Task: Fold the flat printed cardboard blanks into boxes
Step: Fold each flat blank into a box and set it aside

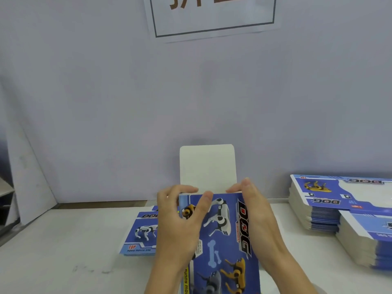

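You have the box [220, 240] raised over the middle of the worktop [63, 251], close to its near edge. Your left hand [180, 219] and right hand [256, 215] grip its two long sides, fingers [186, 190] curled over the top rim and the left thumb pressed on the printed face, probably to keep the sleeve square while the white end flap [207, 166] stands upright, not yet tucked. A small stack of blanks [140, 232] lies just left of the box and taller flat stacks [322, 204] wait along the right edge, within reach.
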A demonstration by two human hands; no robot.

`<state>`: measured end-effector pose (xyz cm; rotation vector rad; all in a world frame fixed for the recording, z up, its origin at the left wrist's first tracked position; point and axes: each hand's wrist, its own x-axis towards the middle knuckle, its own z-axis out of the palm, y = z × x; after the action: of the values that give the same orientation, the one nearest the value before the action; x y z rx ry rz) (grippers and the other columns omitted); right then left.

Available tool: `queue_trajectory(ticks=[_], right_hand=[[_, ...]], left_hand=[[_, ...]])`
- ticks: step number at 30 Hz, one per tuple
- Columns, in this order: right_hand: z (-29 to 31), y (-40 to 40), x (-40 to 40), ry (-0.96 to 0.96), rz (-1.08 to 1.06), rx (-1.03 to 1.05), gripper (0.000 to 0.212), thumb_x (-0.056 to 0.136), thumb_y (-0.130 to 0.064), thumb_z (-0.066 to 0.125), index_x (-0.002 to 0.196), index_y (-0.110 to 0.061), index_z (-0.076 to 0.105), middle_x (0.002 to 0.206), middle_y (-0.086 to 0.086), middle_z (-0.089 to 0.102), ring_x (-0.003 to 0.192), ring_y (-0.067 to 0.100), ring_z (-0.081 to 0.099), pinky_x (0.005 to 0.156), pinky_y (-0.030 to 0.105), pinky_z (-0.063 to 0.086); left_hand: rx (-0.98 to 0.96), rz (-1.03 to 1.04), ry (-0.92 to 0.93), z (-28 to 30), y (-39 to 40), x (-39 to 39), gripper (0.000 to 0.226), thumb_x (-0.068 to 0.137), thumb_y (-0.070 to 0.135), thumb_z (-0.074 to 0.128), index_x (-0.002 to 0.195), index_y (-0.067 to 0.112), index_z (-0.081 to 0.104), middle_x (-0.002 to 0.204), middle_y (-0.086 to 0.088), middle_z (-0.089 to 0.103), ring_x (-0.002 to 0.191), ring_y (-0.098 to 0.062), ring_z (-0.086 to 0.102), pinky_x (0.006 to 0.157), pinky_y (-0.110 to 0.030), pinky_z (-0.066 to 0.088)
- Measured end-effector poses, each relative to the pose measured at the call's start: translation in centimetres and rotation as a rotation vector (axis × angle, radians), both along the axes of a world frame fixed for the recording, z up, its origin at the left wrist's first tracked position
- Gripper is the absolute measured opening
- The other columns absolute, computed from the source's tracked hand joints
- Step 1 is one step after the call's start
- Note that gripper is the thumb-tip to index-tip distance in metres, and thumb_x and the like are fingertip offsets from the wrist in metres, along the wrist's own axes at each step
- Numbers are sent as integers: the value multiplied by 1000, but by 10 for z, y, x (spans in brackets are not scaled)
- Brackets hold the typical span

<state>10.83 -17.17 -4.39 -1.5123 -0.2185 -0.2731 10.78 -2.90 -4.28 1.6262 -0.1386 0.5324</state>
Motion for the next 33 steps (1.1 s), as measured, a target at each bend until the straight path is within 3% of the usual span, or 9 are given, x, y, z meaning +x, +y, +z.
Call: queue_trajectory(ticks=[3, 6, 8, 10, 13, 18, 21, 25, 33], right_hand=[[-2, 1, 4, 8, -58, -8, 42, 101, -43, 41, 85, -8, 56, 65, 4, 67, 59, 16, 69, 53, 26, 52], [-5, -1, 8, 53, -5, -14, 19, 100, -33, 46, 91, -18, 55, 65, 2, 66, 59, 14, 69, 52, 25, 49], [-3, -1, 8, 115, 25, 60, 9, 100, -31, 45, 106, -36, 51, 72, 4, 70, 62, 17, 71, 49, 24, 51], [2, -2, 7, 124, 57, 100, 29, 102, -29, 42, 114, -55, 45, 78, 8, 72, 64, 18, 72, 49, 23, 53], [5, -4, 5, 90, 95, 98, 29, 101, -30, 45, 109, -56, 54, 80, 8, 74, 66, 20, 73, 49, 25, 53], [-2, -3, 4, 17, 35, 226, 23, 81, -44, 46, 91, -26, 57, 78, 10, 66, 65, 29, 69, 55, 32, 50], [-5, -3, 1, -41, 6, 266, 43, 85, -57, 41, 92, -22, 64, 96, 10, 70, 78, 37, 72, 61, 39, 53], [-5, -13, -1, -47, 206, 50, 30, 102, -29, 48, 101, -2, 60, 64, 6, 69, 68, 17, 69, 58, 14, 48], [-1, -14, -1, 2, 246, 89, 57, 57, -67, 70, 105, -40, 61, 109, 3, 73, 94, 29, 74, 73, 39, 61]], left_hand=[[-125, -73, 76, -4, 2, 3, 41, 77, 68, 49, 84, 28, 60, 98, -2, 66, 93, -20, 71, 70, -44, 62], [-179, -79, 109, -1, 9, 5, 32, 101, 38, 45, 83, 13, 56, 75, -8, 66, 72, -20, 72, 54, -33, 54], [-193, -60, 117, -1, 10, 6, 23, 103, 27, 44, 84, 31, 59, 83, -6, 68, 77, -20, 73, 51, -29, 55], [-260, -96, 122, 1, 8, 6, 25, 103, 27, 45, 106, 52, 51, 101, -7, 67, 92, -25, 73, 55, -32, 59], [-310, -173, 137, 0, 8, 5, 47, 104, 27, 45, 134, 59, 31, 115, -3, 65, 101, -27, 72, 62, -39, 62], [-305, -149, -10, -4, 7, 3, 10, 94, 28, 51, 99, 24, 59, 89, 3, 66, 81, -16, 70, 54, -28, 54], [-376, -152, -62, -3, 6, 0, 47, 88, 45, 39, 105, 7, 61, 95, -5, 68, 90, -18, 72, 62, -31, 59], [-287, -170, 39, 3, 11, 5, 26, 99, 34, 56, 88, 10, 57, 95, -13, 67, 113, -39, 64, 74, -30, 57], [-169, -248, 9, -1, 19, -4, 30, 72, 49, 62, 100, 41, 67, 110, 0, 70, 104, -26, 71, 60, -36, 62]])
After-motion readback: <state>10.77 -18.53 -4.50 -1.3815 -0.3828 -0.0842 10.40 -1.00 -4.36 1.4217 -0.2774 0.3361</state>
